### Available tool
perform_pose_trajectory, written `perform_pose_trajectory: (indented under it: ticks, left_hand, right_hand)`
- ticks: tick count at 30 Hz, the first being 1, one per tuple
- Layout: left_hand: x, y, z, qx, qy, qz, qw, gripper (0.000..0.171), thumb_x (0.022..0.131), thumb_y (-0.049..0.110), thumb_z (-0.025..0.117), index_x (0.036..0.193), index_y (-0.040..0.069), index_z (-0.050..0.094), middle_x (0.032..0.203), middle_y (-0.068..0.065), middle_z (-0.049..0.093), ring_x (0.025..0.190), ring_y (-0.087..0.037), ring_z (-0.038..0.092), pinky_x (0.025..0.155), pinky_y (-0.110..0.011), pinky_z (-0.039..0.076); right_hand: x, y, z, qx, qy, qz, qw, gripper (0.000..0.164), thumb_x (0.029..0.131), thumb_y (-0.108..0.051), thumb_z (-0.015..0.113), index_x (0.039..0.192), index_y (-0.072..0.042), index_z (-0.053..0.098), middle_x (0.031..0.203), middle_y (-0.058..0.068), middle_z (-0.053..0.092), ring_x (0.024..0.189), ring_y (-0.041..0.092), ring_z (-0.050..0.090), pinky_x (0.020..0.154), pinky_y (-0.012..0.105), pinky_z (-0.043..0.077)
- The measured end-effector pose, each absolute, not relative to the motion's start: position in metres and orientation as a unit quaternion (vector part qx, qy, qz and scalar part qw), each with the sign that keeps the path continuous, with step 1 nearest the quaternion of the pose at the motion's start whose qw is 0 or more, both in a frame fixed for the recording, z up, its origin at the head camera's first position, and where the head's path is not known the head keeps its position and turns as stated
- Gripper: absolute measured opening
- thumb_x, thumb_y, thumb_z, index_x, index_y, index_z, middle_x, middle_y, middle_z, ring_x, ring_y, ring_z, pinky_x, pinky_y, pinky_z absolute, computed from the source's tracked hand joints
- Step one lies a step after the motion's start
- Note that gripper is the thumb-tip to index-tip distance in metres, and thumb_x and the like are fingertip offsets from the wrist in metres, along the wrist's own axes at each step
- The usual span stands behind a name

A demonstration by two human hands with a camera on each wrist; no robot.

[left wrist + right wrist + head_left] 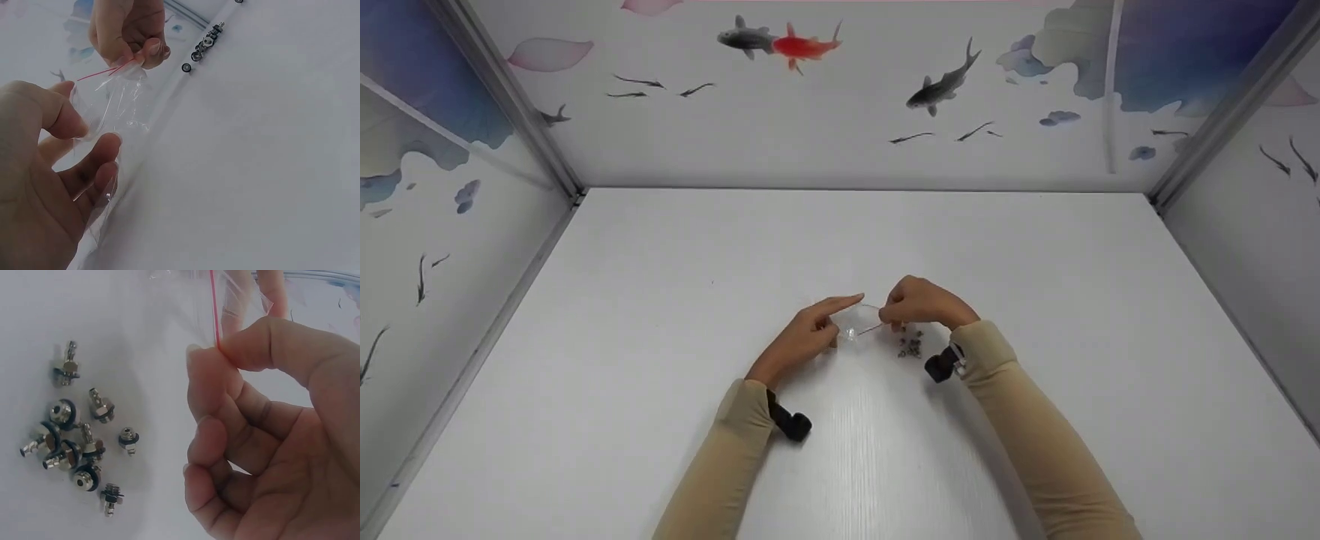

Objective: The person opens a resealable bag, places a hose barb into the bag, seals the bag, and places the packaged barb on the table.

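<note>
A clear zip-lock bag (126, 107) with a red line along its mouth is stretched between both hands above the white table. My right hand (922, 304) pinches the bag's red-lined edge between thumb and forefinger, its other fingers curled in the right wrist view. On the bag's other side, my left hand (802, 337) holds the film with thumb and fingers, the forefinger reaching along the mouth. Several small metal barbed fittings (93, 444) with black rings lie loosely grouped on the table, beneath and beside the right hand. The bag looks partly gaping at its mouth.
The white tabletop (585, 337) runs back to a white panel (840, 142) printed with fish. Side panels with metal frame posts (521, 97) stand left and right. A black wrist camera (791, 424) is strapped at the left cuff, another (940, 366) at the right.
</note>
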State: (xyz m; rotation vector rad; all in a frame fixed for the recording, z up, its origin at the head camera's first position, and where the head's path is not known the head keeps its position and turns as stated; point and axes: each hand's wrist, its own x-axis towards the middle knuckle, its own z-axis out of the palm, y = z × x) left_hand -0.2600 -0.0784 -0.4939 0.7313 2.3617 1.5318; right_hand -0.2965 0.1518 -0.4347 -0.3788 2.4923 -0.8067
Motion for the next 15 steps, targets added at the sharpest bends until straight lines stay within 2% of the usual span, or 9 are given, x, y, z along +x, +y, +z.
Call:
perform_pose_trajectory:
  ticks: [3,7,11,15]
  left_hand:
    - [-0.26,-0.081,-0.497,0.244,0.796,0.536,0.143,0.056,0.096,0.006,0.038,0.146,0.03,0.042,0.144,0.005,0.046,0.071,-0.014,0.051,0.064,-0.026,0.043]
    - [-0.262,-0.081,-0.503,0.258,0.794,0.533,0.137,0.048,0.099,0.021,0.051,0.146,0.028,0.043,0.14,0.002,0.052,0.069,-0.014,0.052,0.065,-0.027,0.046]
    - [-0.264,-0.08,-0.508,0.26,0.804,0.523,0.112,0.057,0.091,0.036,0.066,0.144,0.026,0.046,0.134,-0.001,0.058,0.064,-0.013,0.053,0.061,-0.025,0.047]
    - [-0.263,-0.076,-0.506,0.254,0.811,0.519,0.091,0.063,0.085,0.033,0.073,0.142,0.022,0.049,0.131,-0.004,0.06,0.063,-0.013,0.049,0.059,-0.022,0.042]
  right_hand:
    - [-0.296,0.151,-0.437,-0.144,0.913,-0.292,0.245,0.024,0.08,-0.02,0.058,0.083,-0.004,0.076,0.074,0.005,0.07,0.073,0.02,0.057,0.063,0.03,0.044]
    - [-0.296,0.15,-0.44,-0.146,0.914,-0.286,0.247,0.022,0.082,-0.021,0.059,0.083,-0.005,0.076,0.076,0.005,0.07,0.075,0.02,0.058,0.064,0.031,0.045]
    - [-0.296,0.15,-0.441,-0.146,0.914,-0.284,0.251,0.021,0.083,-0.022,0.059,0.085,-0.007,0.075,0.078,0.004,0.071,0.077,0.02,0.06,0.067,0.032,0.046]
    - [-0.297,0.151,-0.442,-0.151,0.912,-0.285,0.254,0.021,0.084,-0.023,0.06,0.086,-0.008,0.075,0.079,0.003,0.07,0.077,0.02,0.059,0.066,0.031,0.045]
